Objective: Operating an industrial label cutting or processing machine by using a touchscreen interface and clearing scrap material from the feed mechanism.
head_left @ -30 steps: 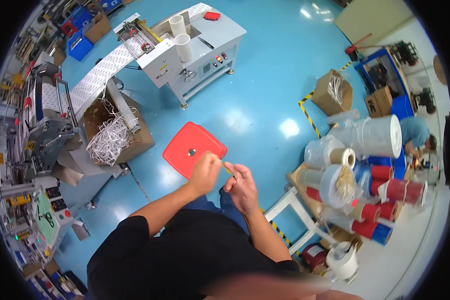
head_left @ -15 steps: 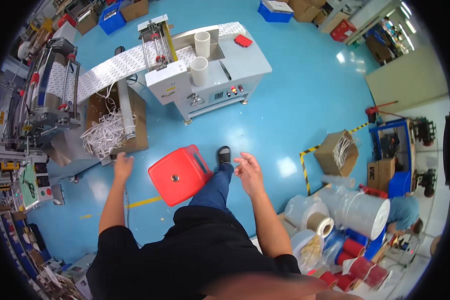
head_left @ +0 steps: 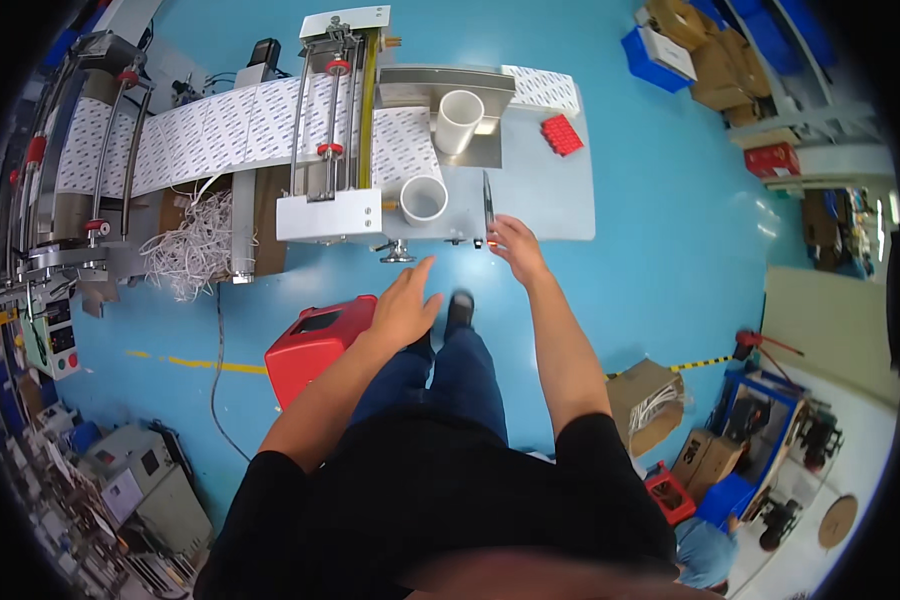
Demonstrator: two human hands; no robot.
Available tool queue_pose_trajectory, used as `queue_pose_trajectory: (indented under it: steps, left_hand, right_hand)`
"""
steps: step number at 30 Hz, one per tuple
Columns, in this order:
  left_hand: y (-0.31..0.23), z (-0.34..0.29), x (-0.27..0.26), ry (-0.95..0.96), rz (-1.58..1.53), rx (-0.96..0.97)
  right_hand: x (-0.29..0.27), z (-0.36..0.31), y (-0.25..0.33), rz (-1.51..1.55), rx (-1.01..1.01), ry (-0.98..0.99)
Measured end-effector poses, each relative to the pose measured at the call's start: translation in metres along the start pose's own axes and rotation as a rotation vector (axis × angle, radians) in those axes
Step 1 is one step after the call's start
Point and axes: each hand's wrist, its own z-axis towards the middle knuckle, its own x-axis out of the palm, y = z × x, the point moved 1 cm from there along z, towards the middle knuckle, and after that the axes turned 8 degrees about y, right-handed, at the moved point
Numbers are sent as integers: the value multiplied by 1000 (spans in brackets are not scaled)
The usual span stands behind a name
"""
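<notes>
My left hand (head_left: pixel 407 308) is open, fingers stretched toward a metal knob (head_left: pixel 398 252) on the machine's front, with a gap between. My right hand (head_left: pixel 517 248) is at the front edge of the grey machine table (head_left: pixel 545 195), its fingers slightly bent and apart. Its fingertips come close to the near end of a slim dark tool (head_left: pixel 487 195) lying on the table; whether they touch it I cannot tell. Two white hollow tubes stand there: a near one (head_left: pixel 423 200) and a far one (head_left: pixel 458 122). Beyond my right hand lies a small red ridged block (head_left: pixel 562 136).
A printed white web (head_left: pixel 205 135) runs through the roller frame (head_left: pixel 332 215) from the machine at left. Below it is a heap of white strips (head_left: pixel 205 250). A red stool (head_left: pixel 315 335) stands beside my left forearm; a carton (head_left: pixel 648 405) is at right.
I have stepped up to the machine table, and the stool now lies nearer my left side. Both hands have reached forward, the right one to the table's front edge.
</notes>
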Motion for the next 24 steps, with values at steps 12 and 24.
queue_pose_trajectory:
  steps: [12,24]
  left_hand:
    - [2,121,0,-116,149,-341]
    - [-5,131,0,-183,93,-451]
  right_hand:
    - [44,246,-16,-501,176,95]
    - [59,256,-8,-396,295,78]
